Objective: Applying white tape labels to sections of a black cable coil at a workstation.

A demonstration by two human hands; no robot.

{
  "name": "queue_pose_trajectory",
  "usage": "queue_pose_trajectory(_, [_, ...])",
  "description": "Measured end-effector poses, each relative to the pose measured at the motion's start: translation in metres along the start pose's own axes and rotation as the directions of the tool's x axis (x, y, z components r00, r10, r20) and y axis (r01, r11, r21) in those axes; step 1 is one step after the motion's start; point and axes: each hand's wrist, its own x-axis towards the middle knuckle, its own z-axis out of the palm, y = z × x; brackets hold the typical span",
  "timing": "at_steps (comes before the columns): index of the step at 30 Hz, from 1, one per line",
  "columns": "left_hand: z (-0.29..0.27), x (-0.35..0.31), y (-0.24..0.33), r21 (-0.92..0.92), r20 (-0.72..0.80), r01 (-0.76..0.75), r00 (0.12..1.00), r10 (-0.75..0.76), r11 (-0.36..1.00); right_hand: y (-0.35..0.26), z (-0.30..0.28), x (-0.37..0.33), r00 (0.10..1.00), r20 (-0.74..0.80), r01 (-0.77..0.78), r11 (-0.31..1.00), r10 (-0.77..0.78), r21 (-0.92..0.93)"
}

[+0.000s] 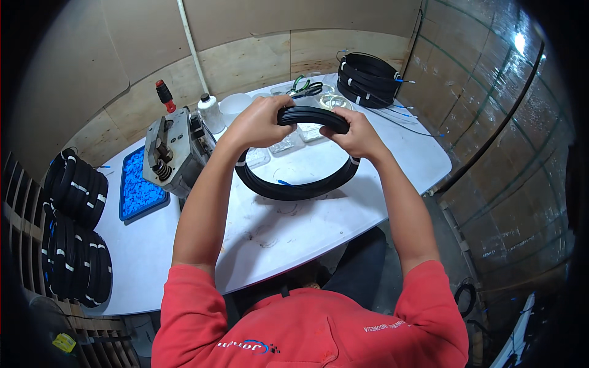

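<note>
A coil of black cable (pixel 294 191) is held up over the white table, tilted, its lower side toward me. White ties show on its left and right sides, and a small blue tip pokes out inside the loop. My left hand (pixel 262 119) is closed around the upper left of the coil, thumb on the inner side. On the upper right, my right hand (pixel 356 132) grips the same coil with its fingers wrapped round it. Behind the coil, clear plastic bags (pixel 287 143) lie on the table.
Left stands a metal bench machine (pixel 178 150) beside a blue tray (pixel 164 201) of small blue parts. Behind are a white bottle (pixel 210 112), a white bowl (pixel 232 105) and scissors (pixel 310 91). Cable coils are stacked at far left (pixel 76 257) and back right (pixel 368 80) on the white table (pixel 405 165).
</note>
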Motion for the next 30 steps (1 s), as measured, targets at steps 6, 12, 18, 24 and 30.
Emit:
queue_pose_trajectory(6, [0.006,0.004,-0.003,0.061,-0.025,0.022,0.999,-0.021,0.998,-0.006,0.008,-0.004,0.991,-0.132,0.003,0.996,-0.014,-0.088])
queue_pose_trajectory(12, [0.011,0.005,0.003,0.170,-0.049,0.056,0.998,-0.048,0.984,-0.002,0.012,-0.003,0.973,-0.185,0.110,0.983,-0.136,-0.146])
queue_pose_trajectory(18, [0.007,0.001,0.002,0.074,-0.054,0.024,0.998,-0.020,0.997,-0.001,0.015,-0.001,0.965,-0.209,0.127,0.980,-0.158,-0.152])
queue_pose_trajectory(24, [0.012,-0.009,-0.006,0.182,-0.087,0.186,0.981,-0.173,0.965,0.004,0.015,-0.002,0.963,-0.229,0.099,0.979,-0.140,-0.180])
queue_pose_trajectory(30, [0.007,-0.004,-0.007,0.156,-0.038,0.141,0.990,-0.137,0.978,-0.001,-0.003,-0.008,0.981,-0.042,0.180,0.971,-0.188,-0.157])
